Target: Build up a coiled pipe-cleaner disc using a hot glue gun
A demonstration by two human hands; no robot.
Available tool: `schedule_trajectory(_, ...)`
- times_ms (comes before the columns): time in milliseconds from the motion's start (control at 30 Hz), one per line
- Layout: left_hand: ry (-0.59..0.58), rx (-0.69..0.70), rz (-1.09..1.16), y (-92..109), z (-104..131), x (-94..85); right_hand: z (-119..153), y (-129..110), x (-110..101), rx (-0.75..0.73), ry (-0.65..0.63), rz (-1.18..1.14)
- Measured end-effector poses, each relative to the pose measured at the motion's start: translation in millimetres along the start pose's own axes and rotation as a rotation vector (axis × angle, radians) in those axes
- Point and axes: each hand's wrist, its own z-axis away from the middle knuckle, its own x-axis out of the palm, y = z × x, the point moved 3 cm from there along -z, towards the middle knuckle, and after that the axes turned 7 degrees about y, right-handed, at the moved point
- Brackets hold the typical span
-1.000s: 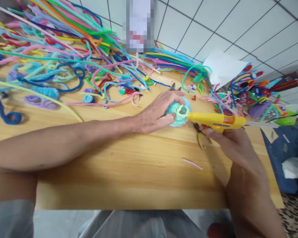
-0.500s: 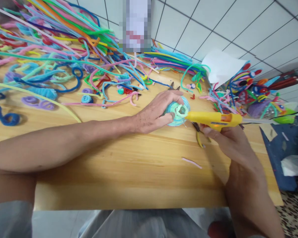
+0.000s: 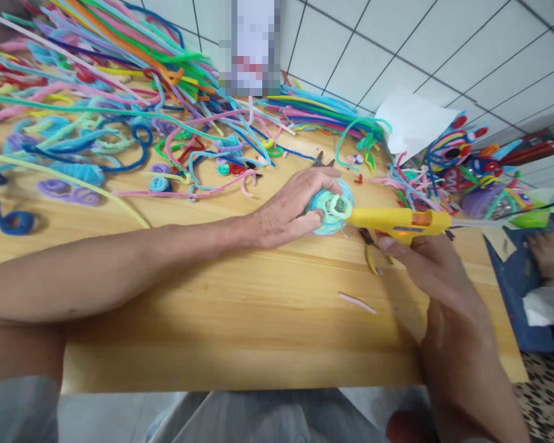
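My left hand (image 3: 300,206) grips the near-left side of a round turquoise and pale-green pipe-cleaner piece (image 3: 339,224), its thumb and fingers curled around the rim. A hollow shows in the top of this piece. In my right hand (image 3: 425,252) is a yellow hot glue gun (image 3: 388,218), held level with its nozzle at the right edge of the hollow. A clear glue stick (image 3: 477,223) sticks out of the gun's back end. Pliers with yellow handles (image 3: 372,255) lie partly beneath the piece and the gun.
Heaps of coloured pipe cleaners (image 3: 120,55) cover the table's left and back. A white sheet (image 3: 410,123) and finished-looking colourful figures (image 3: 452,151) stand at the back right. A short pink strip (image 3: 357,303) lies in front. Another person's bare skin (image 3: 551,255) shows at the right edge.
My hands and the glue gun stay almost in place; the nozzle has shifted very slightly at the hollow's rim. Part of another person has come into view at the right edge.
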Motion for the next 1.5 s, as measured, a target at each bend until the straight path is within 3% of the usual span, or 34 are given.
schedule_trajectory(1167,-0.007,-0.002,-0.010,0.3,0.2,0.2,2.7,0.0,-0.6,0.048,0.052,-0.051)
schedule_trajectory(1500,0.002,-0.001,0.001,-0.3,0.3,0.6,3.8,1.3,-4.4,-0.003,0.055,-0.070)
